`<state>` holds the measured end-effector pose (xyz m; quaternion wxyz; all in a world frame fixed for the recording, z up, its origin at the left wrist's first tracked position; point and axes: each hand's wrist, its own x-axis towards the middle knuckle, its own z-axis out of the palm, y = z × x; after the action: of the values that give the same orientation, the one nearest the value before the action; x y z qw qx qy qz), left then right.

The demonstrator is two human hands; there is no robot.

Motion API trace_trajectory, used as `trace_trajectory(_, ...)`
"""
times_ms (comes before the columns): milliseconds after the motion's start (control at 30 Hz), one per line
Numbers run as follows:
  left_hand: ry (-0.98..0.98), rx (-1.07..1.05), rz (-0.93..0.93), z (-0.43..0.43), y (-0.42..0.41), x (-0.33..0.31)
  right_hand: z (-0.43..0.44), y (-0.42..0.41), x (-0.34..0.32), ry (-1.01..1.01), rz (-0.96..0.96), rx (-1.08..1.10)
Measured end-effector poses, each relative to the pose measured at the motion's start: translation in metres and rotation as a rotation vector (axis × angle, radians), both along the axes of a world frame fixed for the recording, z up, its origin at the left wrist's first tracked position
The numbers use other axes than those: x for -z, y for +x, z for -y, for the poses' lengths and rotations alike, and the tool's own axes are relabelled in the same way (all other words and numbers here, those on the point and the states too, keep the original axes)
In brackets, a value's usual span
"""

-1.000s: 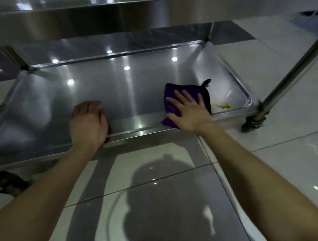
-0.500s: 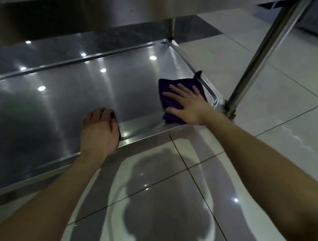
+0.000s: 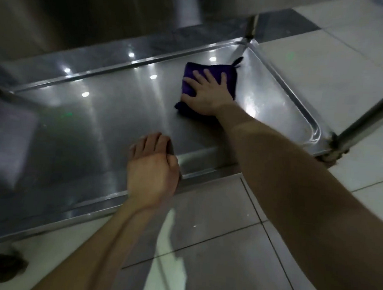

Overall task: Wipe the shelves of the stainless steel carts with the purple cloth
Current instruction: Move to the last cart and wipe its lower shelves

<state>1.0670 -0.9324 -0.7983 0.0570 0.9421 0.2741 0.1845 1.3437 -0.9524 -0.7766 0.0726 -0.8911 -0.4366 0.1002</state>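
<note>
1. Floor [image 3: 354, 60] of pale glossy tiles lay around the cart, and a steel leg [image 3: 367, 118] rose at an angle from the near right corner of the bottom shelf [image 3: 99, 123]. A second leg [image 3: 250, 26] stood at the far right corner. The upper shelf [image 3: 104, 14] hung dark over the back part and hid the far side. Nothing stood between the hands and the shelf surface.

2. The left hand [image 3: 152, 173] was placed on the near rim of the bottom shelf, knuckles up, fingers curled over the edge into the tray; it gripped the rim. The left forearm came up from the bottom of the picture.

3. The right hand [image 3: 205, 91] was stretched forward over the near rim, palm down, with the fingers spread flat.

4. The purple cloth [image 3: 211, 71] lay folded on the shelf surface, toward its far right corner, directly under the right hand and pressed by it. Its small loop pointed to the far corner.
</note>
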Motion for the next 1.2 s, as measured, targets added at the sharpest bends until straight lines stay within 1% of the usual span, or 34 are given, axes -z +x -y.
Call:
trace_trajectory(100,-0.006,-0.006,-0.013,0.0,0.0,-0.001,-0.012,-0.021,-0.001,-0.031,-0.005,-0.146)
trace_trajectory(167,-0.003,-0.013,-0.018,0.0,-0.001,-0.001,-0.001,-0.013,-0.005,-0.032,-0.036,-0.17)
trace_trajectory(267,0.01,-0.016,-0.012,0.0,0.001,-0.001,0.044,0.018,-0.008,-0.01,-0.027,-0.049)
trace_trajectory(400,0.038,-0.03,0.0,0.001,0.004,0.0,0.136,0.05,0.0,0.001,-0.002,0.132)
trace_trajectory(500,0.039,-0.032,-0.003,0.002,0.005,0.0,0.187,0.038,0.009,-0.023,0.019,0.185)
trace_trajectory(633,0.049,-0.026,-0.002,0.002,0.005,0.001,0.222,-0.012,0.02,-0.026,0.012,0.199)
trace_trajectory(700,0.041,-0.026,-0.014,0.002,0.005,0.002,0.22,-0.041,0.018,-0.024,0.02,0.212)
trace_trajectory(767,0.033,-0.032,-0.023,0.003,0.006,0.001,0.198,-0.074,0.014,-0.016,0.034,0.194)
trace_trajectory(933,0.007,-0.024,-0.04,0.003,0.003,-0.001,0.128,-0.144,0.017,0.017,0.048,-0.011)
trace_trajectory(1000,-0.002,-0.015,-0.045,0.001,0.001,-0.001,0.127,-0.144,0.018,0.036,0.038,-0.034)
trace_trajectory(1100,-0.034,-0.015,-0.037,0.0,0.001,-0.003,0.15,-0.118,0.017,0.051,0.018,-0.042)
trace_trajectory(1200,-0.053,-0.019,-0.04,0.001,0.001,-0.007,0.186,-0.068,0.017,0.022,0.033,0.054)
